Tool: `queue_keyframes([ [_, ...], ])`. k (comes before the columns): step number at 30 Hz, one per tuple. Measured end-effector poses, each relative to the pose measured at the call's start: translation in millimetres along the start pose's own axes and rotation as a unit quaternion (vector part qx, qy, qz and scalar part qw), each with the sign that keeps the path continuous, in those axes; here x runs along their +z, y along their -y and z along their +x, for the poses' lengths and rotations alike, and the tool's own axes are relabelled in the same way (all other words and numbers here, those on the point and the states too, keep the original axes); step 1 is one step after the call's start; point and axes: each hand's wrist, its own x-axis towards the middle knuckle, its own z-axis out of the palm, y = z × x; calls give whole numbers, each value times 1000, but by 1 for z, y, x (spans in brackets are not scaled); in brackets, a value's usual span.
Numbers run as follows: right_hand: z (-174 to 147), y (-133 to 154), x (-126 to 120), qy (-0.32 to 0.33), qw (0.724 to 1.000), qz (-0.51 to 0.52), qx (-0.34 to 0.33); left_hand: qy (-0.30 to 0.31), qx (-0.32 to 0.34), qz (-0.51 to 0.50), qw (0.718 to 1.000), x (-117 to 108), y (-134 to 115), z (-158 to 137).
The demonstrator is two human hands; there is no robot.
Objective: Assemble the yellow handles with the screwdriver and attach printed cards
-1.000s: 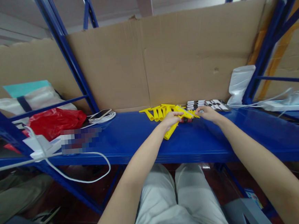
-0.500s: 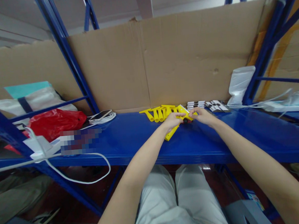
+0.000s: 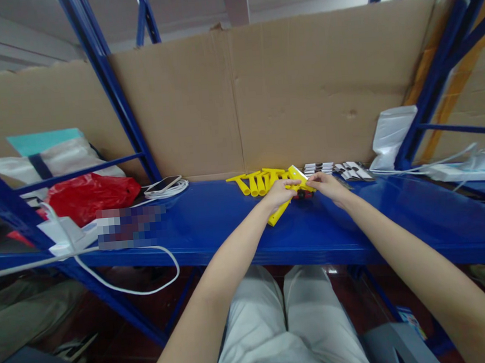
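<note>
A yellow T-shaped scraper (image 3: 279,214) is held at a slant above the blue shelf, its handle pointing down toward me. My left hand (image 3: 278,195) is closed around it near the head, where a pale strip shows. At the right side of the head, my right hand (image 3: 327,187) has its fingertips pinched together against it; any small part between them is hidden. A small red and black object (image 3: 303,194) lies just under the head. Several more yellow scrapers (image 3: 253,185) lie in a row behind my left hand.
Black-and-white packets (image 3: 353,171) lie behind my right hand. A white pouch (image 3: 392,139) leans at the back right. To the left are a phone on a coiled cable (image 3: 166,186), a red bag (image 3: 92,198) and a power strip. Cardboard (image 3: 302,87) walls the back; blue posts flank the shelf.
My right fingers have shifted slightly and closed into a tighter pinch at the scraper's head. The red and black object shows more now. My left hand keeps its hold.
</note>
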Motion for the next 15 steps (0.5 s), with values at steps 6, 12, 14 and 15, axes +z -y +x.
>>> queue_keyframes([
  [6, 2, -5, 10, -26, 999, 46, 11, -18, 14, -4, 1000, 0, 3, 3],
  [12, 5, -13, 24, -56, 992, 113, -13, -31, 26, -7, 999, 0, 6, 6],
  [14, 5, -13, 26, -56, 989, 140, -2, -34, 32, -11, 999, 0, 6, 6],
  [15, 5, -12, 26, -56, 987, 148, 6, -36, 35, -11, 999, 0, 6, 6],
])
